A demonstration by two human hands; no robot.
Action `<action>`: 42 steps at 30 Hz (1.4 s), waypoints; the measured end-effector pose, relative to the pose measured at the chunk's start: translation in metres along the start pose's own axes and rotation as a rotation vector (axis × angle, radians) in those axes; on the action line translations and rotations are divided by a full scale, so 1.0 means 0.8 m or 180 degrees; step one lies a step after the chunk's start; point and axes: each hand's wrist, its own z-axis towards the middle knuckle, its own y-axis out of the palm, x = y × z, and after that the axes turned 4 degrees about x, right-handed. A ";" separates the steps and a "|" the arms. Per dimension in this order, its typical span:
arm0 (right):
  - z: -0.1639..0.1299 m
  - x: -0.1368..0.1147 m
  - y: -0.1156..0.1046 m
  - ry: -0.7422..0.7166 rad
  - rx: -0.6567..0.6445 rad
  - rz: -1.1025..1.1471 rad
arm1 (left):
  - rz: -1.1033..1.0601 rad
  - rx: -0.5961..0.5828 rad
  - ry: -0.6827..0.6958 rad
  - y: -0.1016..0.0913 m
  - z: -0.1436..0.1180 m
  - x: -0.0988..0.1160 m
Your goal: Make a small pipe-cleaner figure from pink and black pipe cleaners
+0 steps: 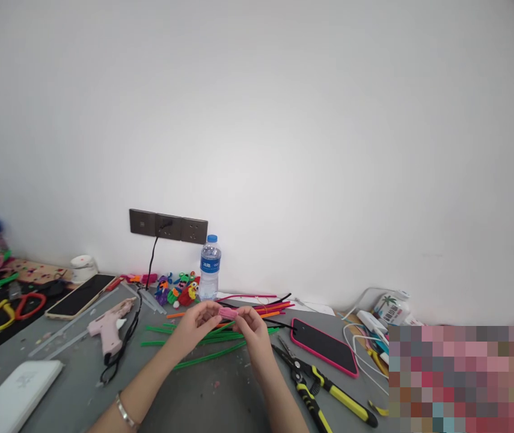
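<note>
A small bundle of pink pipe cleaner (pixel 228 313) is pinched between my two hands, above the middle of the table. My left hand (pixel 197 323) has its thumb and fingers closed on the left end. At the right end, my right hand (pixel 253 328) grips with thumb and fingertips. Beneath and behind my hands lie several green pipe cleaners (pixel 209 355), with orange and red pipe cleaners (pixel 279 307) farther back. Yellow-and-black pliers (pixel 299 368) rest just right of my right forearm. How the pink bundle is folded is too small to tell.
A water bottle (pixel 210 270) stands by the wall next to small colourful pipe-cleaner figures (pixel 179 290). Left are a pink glue gun (pixel 106 334), a phone (pixel 82 296) and a white power bank (pixel 15 397). A pink-cased phone (pixel 324 347) lies right. A blurred patch hides the lower right.
</note>
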 end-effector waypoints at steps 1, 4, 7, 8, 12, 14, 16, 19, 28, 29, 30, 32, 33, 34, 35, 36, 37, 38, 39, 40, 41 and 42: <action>-0.001 0.003 0.000 -0.0001 -0.0043 -0.0002 | 0.0005 0.0014 0.0000 -0.001 0.000 0.000; -0.003 0.006 0.001 0.0003 -0.0164 -0.0020 | 0.0030 -0.0021 0.0013 -0.004 0.000 -0.002; -0.006 0.003 0.003 0.0051 -0.0290 -0.0052 | 0.0097 -0.0128 -0.0001 -0.009 0.001 -0.004; -0.007 0.001 0.003 0.0070 -0.0341 -0.0063 | 0.0110 -0.0157 -0.0012 -0.011 0.001 -0.005; -0.010 -0.007 0.005 0.0065 -0.0459 -0.0121 | 0.0135 -0.0250 -0.0028 -0.013 0.002 -0.007; -0.011 -0.010 0.006 0.0015 -0.0470 -0.0174 | 0.0114 -0.0212 -0.0032 -0.012 0.003 -0.009; -0.012 -0.012 0.007 -0.0031 -0.0461 -0.0246 | 0.0062 -0.0161 -0.0037 -0.010 0.003 -0.012; -0.012 -0.013 0.009 -0.0067 -0.0418 -0.0354 | 0.0055 -0.0143 -0.0025 -0.008 0.004 -0.016; -0.014 -0.021 0.006 -0.0117 -0.0567 -0.0489 | 0.0185 -0.0017 0.0086 -0.007 0.002 -0.013; -0.014 -0.021 0.006 -0.0117 -0.0570 -0.0502 | 0.0202 -0.0008 0.0093 -0.007 0.002 -0.013; -0.014 -0.021 0.007 -0.0122 -0.0560 -0.0516 | 0.0231 -0.0006 0.0100 -0.007 0.002 -0.012; -0.014 -0.021 0.007 -0.0136 -0.0511 -0.0560 | 0.0321 -0.0016 0.0116 -0.006 0.001 -0.010; -0.014 -0.021 0.007 -0.0148 -0.0480 -0.0594 | 0.0364 -0.0024 0.0126 -0.006 0.001 -0.010; -0.015 -0.021 0.007 -0.0163 -0.0449 -0.0631 | 0.0397 -0.0029 0.0141 -0.006 0.000 -0.009; -0.015 -0.021 0.007 -0.0180 -0.0425 -0.0664 | 0.0415 -0.0040 0.0154 -0.006 0.000 -0.008; -0.015 -0.021 0.007 -0.0200 -0.0408 -0.0693 | 0.0421 -0.0055 0.0165 -0.006 0.000 -0.008; -0.015 -0.021 0.007 -0.0223 -0.0388 -0.0717 | 0.0420 -0.0061 0.0178 -0.006 -0.001 -0.007; -0.015 -0.022 0.008 -0.0243 -0.0370 -0.0735 | 0.0418 -0.0061 0.0188 -0.006 -0.001 -0.007; -0.015 -0.023 0.008 -0.0261 -0.0345 -0.0753 | 0.0422 -0.0056 0.0198 -0.006 -0.001 -0.007; -0.015 -0.023 0.009 -0.0276 -0.0316 -0.0770 | 0.0429 -0.0048 0.0209 -0.006 -0.001 -0.007; -0.016 -0.024 0.010 -0.0285 -0.0290 -0.0788 | 0.0439 -0.0041 0.0219 -0.006 -0.001 -0.008; -0.016 -0.025 0.011 -0.0289 -0.0266 -0.0804 | 0.0450 -0.0035 0.0229 -0.006 -0.001 -0.008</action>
